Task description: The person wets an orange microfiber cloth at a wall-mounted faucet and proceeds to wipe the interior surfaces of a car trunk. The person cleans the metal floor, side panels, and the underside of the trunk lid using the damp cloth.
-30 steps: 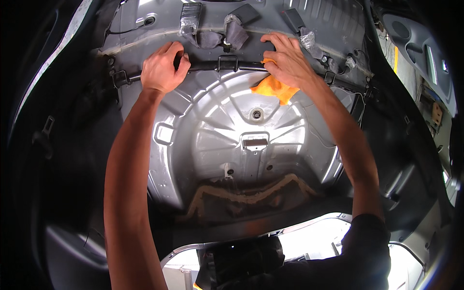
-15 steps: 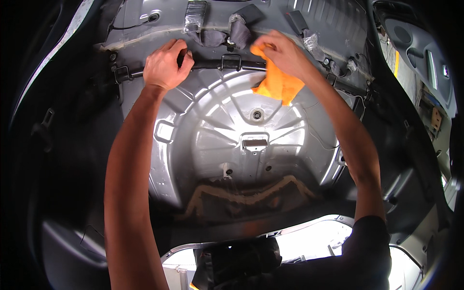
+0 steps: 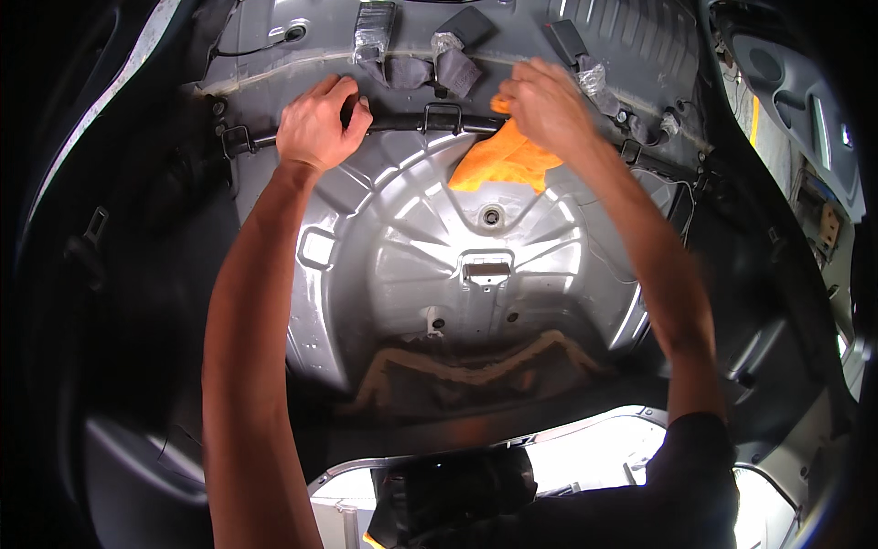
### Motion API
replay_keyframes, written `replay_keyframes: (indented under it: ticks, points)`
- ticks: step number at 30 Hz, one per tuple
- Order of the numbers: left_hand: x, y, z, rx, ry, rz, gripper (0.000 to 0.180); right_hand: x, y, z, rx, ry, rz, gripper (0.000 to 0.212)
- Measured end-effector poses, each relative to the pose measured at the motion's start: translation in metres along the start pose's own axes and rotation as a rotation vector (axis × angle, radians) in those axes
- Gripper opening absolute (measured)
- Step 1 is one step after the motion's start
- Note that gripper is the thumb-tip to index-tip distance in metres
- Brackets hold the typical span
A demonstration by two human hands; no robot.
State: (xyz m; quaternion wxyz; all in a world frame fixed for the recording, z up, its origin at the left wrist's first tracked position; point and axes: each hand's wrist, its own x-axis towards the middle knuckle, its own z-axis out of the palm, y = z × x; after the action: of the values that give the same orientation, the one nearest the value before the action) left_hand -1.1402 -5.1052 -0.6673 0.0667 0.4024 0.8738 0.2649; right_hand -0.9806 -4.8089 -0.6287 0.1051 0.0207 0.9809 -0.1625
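My left hand (image 3: 322, 122) lies over the black crossbar (image 3: 391, 124), its fingers curled and its thumb on the near side; its palm side is hidden. Farther right, my right hand (image 3: 549, 105) grips an orange cloth (image 3: 506, 165), slightly smeared by motion. A small tuft of the cloth sticks out by the fingers, and the rest hangs down over the bar's right part and the rim of the round grey metal spare-wheel well (image 3: 384, 274). A wire loop (image 3: 442, 117) stands on the bar between my hands.
Behind the bar lie grey seat belts with plastic-wrapped buckles (image 3: 375, 27), plus a dark buckle (image 3: 567, 38). A thin wire (image 3: 599, 247) runs along the well's right side. Black trim walls (image 3: 119, 302) close in on both sides. An open car door (image 3: 786, 101) shows at far right.
My right hand has shifted slightly right and down, and the hanging cloth has swung to the left and spread. My left hand stays on the bar; the whole view has shifted slightly.
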Motion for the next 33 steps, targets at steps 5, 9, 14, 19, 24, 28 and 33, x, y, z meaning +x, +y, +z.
replay_keyframes:
  ticks: [5,9,14,19,24,28,33]
  points:
    - [0.007,0.005,-0.001,0.004,-0.002,-0.007,0.016,0.023,-0.047,0.030,0.427,0.117,0.262,0.029]
    - [-0.002,-0.002,0.000,0.013,-0.007,-0.012,0.017,0.010,-0.053,0.027,0.597,0.069,0.285,0.030]
    - [-0.003,-0.005,-0.004,0.032,-0.038,-0.016,0.017,0.004,-0.056,0.032,0.629,0.127,0.211,0.030]
    - [0.007,0.002,-0.003,0.019,-0.049,0.006,0.018,0.002,-0.064,0.048,0.520,0.324,0.109,0.038]
    - [0.002,0.002,-0.004,0.014,-0.019,0.001,0.017,-0.006,-0.042,0.030,0.285,0.145,0.006,0.032]
    - [0.002,0.004,-0.003,0.016,-0.012,0.003,0.017,-0.060,0.006,0.002,0.051,0.358,-0.136,0.019]
    - [0.002,0.002,-0.002,0.047,-0.023,-0.001,0.019,-0.117,0.055,-0.005,0.078,0.648,0.269,0.025]
